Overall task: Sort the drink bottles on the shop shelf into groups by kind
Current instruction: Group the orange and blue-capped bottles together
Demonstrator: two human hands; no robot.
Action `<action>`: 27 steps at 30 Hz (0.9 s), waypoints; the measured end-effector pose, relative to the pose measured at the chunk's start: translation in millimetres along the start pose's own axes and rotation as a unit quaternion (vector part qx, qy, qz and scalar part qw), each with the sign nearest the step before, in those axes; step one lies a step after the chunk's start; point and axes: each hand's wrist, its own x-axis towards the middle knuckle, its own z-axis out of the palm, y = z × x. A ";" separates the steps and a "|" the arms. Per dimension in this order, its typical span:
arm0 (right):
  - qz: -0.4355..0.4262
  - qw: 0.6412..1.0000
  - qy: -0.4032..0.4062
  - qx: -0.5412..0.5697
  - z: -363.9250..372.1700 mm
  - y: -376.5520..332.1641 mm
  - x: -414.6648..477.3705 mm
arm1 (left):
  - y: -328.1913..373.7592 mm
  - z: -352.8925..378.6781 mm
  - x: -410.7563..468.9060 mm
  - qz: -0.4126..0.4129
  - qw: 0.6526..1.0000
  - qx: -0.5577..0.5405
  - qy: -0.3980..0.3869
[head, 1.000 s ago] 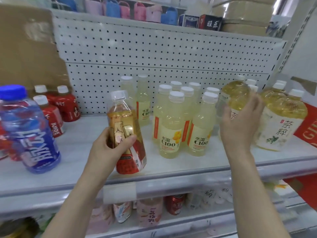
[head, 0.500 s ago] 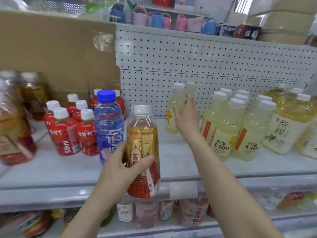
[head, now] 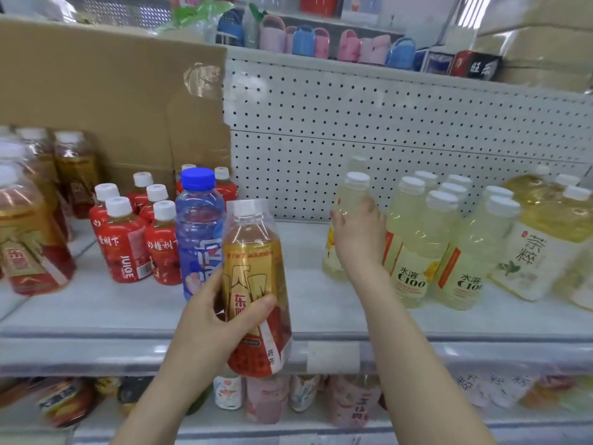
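My left hand [head: 213,319] grips an amber tea bottle [head: 256,284] with a gold and red label, held upright in front of the shelf edge. My right hand [head: 359,236] reaches onto the shelf and curls around a pale yellow bottle [head: 351,200] with a white cap. Right of it stands a group of pale yellow C100 bottles [head: 417,252]. Large yellow tea bottles [head: 545,239] stand at the far right. A blue-capped bottle [head: 199,226] stands beside several small red juice bottles [head: 125,242]. More amber tea bottles [head: 29,226] are at the far left.
The white shelf [head: 308,309] has bare surface between the blue bottle and the C100 group. A cardboard sheet [head: 112,101] and white pegboard [head: 385,123] back it. Small slippers [head: 305,40] line the upper shelf. Assorted bottles [head: 266,399] fill the lower shelf.
The view swung left, bringing the red and amber bottles into sight. My right hand left the large yellow bottles, moved left and closed on the lone pale yellow bottle. My left hand kept its bottle.
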 end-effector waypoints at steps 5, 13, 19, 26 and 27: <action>0.007 1.000 0.010 0.024 -10.4 4.5 -18.2 | -2.9 -3.7 -10.2 -0.004 1.000 -0.011 0.028; -0.134 0.937 -0.109 0.303 15.3 -74.9 -107.9 | -10.6 -37.6 -44.9 -0.019 0.987 0.003 0.161; -0.097 0.860 -0.292 0.408 50.3 -108.3 -117.1 | -21.1 -68.6 -84.5 -0.037 0.964 -0.013 0.263; -0.081 0.865 -0.231 0.439 46.3 -123.3 -133.6 | -29.6 -119.5 -116.2 -0.043 0.941 -0.043 0.332; -0.084 0.859 -0.228 0.451 42.5 -129.4 -139.8 | -29.1 -129.3 -118.1 -0.041 0.940 -0.046 0.336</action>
